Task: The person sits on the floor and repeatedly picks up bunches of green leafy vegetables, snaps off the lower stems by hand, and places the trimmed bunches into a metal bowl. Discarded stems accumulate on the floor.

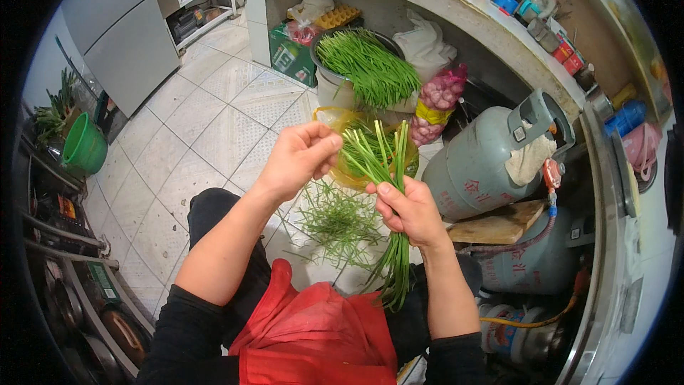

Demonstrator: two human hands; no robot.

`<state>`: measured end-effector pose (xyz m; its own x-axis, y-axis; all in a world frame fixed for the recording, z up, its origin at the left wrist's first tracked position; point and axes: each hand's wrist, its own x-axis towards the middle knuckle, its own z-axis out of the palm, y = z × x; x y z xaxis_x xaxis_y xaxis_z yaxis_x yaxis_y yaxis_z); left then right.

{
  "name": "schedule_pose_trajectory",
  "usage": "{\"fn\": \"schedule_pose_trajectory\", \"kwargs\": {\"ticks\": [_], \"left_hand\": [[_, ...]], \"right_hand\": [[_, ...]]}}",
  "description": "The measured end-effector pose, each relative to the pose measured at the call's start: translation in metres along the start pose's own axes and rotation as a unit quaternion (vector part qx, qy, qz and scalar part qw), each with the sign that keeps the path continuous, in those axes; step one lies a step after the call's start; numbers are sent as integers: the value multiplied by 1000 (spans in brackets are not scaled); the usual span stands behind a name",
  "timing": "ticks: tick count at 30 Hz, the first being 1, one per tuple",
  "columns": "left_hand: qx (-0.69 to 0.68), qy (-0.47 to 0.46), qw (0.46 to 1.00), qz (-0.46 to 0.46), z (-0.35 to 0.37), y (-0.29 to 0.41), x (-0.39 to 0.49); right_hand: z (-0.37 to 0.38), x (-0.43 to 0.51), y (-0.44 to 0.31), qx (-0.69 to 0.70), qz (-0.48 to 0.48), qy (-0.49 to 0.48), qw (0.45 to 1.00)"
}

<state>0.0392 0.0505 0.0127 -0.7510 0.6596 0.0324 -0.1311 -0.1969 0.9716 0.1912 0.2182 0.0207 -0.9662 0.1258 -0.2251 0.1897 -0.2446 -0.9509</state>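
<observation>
My right hand (409,208) grips a bunch of green chives (393,192), pale stem ends upward and leaves hanging down towards my lap. Just left of the stems is my left hand (310,158), thumb and fingers pinched together; whether something thin is between them I cannot tell. Behind the bunch a yellow plastic bag (342,174) lies open with more greens inside. Loose green trimmings (339,224) are scattered on the floor tiles between my knees. Farther back, a large heap of chives (368,64) rests on a round tub (331,88).
A mesh bag of garlic (438,99) and a white plastic bag (425,45) stand beside the tub. Gas cylinders (475,149) and a wooden board (497,223) are close on my right. A green bucket (84,144) and metal racks are at the left, a refrigerator (133,48) behind.
</observation>
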Motion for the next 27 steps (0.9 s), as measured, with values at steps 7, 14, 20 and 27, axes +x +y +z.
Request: {"fn": "schedule_pose_trajectory", "kwargs": {"ticks": [7,14,20,27], "left_hand": [[34,49,997,38,-14,4,-1],[41,-13,999,31,15,-17,-9],[43,18,999,-17,12,-8,-7],[-82,99,989,76,-23,6,3]], "right_hand": [[-3,0,1,9,-10,20,1000],[6,2,3,-25,-24,25,999],[3,0,2,-51,-35,33,998],[-4,-3,-3,20,-4,25,999]]}}
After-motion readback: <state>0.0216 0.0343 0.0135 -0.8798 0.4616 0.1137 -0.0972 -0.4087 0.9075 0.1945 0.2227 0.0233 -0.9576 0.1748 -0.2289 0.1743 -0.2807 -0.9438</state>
